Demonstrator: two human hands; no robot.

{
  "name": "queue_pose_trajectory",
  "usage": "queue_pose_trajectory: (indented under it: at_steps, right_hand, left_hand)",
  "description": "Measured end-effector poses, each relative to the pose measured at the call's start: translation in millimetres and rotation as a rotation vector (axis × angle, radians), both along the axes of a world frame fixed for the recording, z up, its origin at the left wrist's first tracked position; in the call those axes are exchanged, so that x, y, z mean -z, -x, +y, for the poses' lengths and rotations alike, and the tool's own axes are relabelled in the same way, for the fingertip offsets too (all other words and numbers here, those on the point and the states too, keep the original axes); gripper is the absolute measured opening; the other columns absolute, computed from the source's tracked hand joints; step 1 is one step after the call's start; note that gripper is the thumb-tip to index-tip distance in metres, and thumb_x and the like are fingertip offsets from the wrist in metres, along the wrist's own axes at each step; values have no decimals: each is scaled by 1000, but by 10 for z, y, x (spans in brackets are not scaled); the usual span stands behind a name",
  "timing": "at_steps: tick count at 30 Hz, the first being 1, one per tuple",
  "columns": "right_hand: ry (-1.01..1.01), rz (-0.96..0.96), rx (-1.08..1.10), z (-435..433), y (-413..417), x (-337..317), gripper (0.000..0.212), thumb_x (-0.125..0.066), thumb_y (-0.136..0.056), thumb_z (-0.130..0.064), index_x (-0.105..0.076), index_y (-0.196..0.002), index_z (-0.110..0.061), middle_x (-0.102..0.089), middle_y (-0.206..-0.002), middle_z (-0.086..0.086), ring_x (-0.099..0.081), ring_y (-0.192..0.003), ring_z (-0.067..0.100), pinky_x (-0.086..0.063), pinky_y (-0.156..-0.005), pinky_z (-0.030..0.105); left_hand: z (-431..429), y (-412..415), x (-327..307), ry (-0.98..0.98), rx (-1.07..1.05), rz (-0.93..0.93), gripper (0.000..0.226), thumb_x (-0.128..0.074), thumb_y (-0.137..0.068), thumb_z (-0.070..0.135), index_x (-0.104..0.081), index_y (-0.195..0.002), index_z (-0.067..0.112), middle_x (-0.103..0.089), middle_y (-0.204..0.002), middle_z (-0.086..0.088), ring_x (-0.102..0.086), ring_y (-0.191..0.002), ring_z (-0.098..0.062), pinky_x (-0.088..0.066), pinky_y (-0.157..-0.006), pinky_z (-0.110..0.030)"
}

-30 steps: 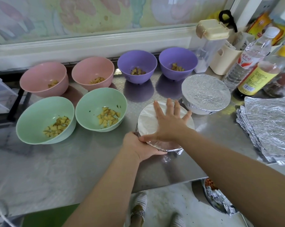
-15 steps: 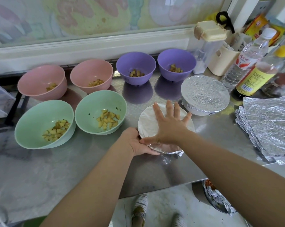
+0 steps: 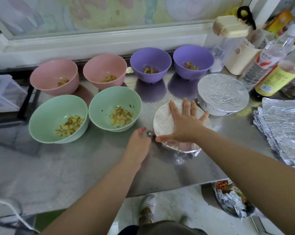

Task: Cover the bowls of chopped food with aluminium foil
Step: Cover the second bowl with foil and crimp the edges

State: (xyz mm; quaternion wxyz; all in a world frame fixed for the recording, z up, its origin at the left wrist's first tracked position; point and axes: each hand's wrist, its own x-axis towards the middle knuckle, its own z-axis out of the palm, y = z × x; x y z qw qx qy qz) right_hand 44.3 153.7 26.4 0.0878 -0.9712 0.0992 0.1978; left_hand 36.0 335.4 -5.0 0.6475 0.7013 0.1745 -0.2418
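Pressing flat and open, the right hand (image 3: 185, 123) pins foil (image 3: 162, 119) on the bowl (image 3: 181, 148) beneath it. The left hand (image 3: 139, 141) has slid off the rim to a loose corner, grip unclear; sealing looks nearly done.

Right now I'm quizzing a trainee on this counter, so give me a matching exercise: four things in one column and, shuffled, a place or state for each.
Things:
1. left pink bowl
2. right purple bowl
3. foil sheets
4. right hand

Places or states:
A. stacked at the right edge of the counter
B. flat on the foil-topped bowl
C. back row, far left, uncovered
D. back row, nearest the fully wrapped bowl

Pairs: 1-C, 2-D, 3-A, 4-B.
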Motion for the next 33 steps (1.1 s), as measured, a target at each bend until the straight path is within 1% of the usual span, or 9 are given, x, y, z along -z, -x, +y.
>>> queue_pose_trajectory:
  at_steps: [3, 5, 9, 13, 19, 22, 26, 31, 33]
  right_hand:
    - [-1, -2, 3, -2, 6, 3, 153, -54, -40, -104, 25, -154, -40, 31, -164, 11, 28, -150, 38, 6, -109, 80]
    - [-2, -3, 4, -7, 8, 8, 153, -55, -40, -104, 25, -154, -40, 32, -164, 11, 29, -150, 38, 6, -109, 80]
    - [9, 7, 5, -5, 5, 25, 154, -52, -38, -105, 25, -154, -41, 32, -163, 12, 28, -150, 38, 6, -109, 80]
    - [23, 10, 3, 0, 1, 28, 154, -50, -37, -106, 25, -154, -41, 31, -164, 11, 28, -150, 38, 5, -109, 80]
    - [38, 25, 0, 6, -2, 14, 152, -49, -40, -106, 28, -154, -40, 32, -163, 12, 29, -150, 38, 5, -109, 80]
    - [35, 28, -2, 9, -3, 9, 152, -49, -39, -106, 28, -153, -40, 33, -163, 12, 30, -150, 38, 5, -109, 80]
    - [29, 12, 1, 13, -1, 21, 153, -49, -38, -106, 26, -154, -40, 31, -164, 11, 28, -150, 38, 5, -109, 80]
    - [37, 19, -5, 8, -3, 27, 153, -50, -40, -106, 27, -154, -39, 32, -163, 12, 28, -150, 39, 4, -110, 80]
    - [41, 20, -7, 6, -8, 33, 153, -49, -40, -106, 28, -153, -40, 32, -163, 12, 28, -150, 40, 3, -110, 80]
  left_hand:
    - [4, 89, 92, -406, 287, -522, 48, -67, -85, 11, -53, -129, 25, -48, -128, 8, -51, -120, -13, -41, -106, -32]
    - [-41, 91, 105, -465, 319, -653, 43, -70, -82, 16, -57, -123, 23, -54, -122, 7, -54, -114, -17, -46, -98, -35]
    - [-92, 9, 132, -492, 263, -576, 27, -71, -81, 21, -63, -106, 24, -67, -102, 8, -63, -97, -16, -54, -83, -40]
    - [-120, -21, 154, -534, 248, -582, 17, -71, -77, 13, -57, -81, 23, -64, -81, 8, -61, -80, -19, -51, -69, -37]
    - [-181, 46, 202, -522, 168, -589, 19, -70, -79, 8, -53, -76, 16, -59, -72, 5, -54, -67, -18, -41, -58, -33]
    - [-221, 109, 179, -489, 117, -569, 14, -68, -82, 6, -59, -81, 16, -66, -76, 5, -59, -70, -17, -48, -61, -33]
    - [-275, 273, 126, -331, 44, -473, 14, -62, -92, 9, -66, -101, 18, -67, -88, 13, -61, -77, 1, -43, -64, -10]
    - [-340, 516, 167, -83, 80, -403, 47, -45, -97, -6, -63, -128, 25, -69, -115, 15, -61, -108, 5, -47, -92, -13]
    - [-391, 574, 182, -12, 82, -343, 52, -39, -94, -10, -61, -127, 24, -68, -119, 13, -60, -113, 5, -46, -98, -18]
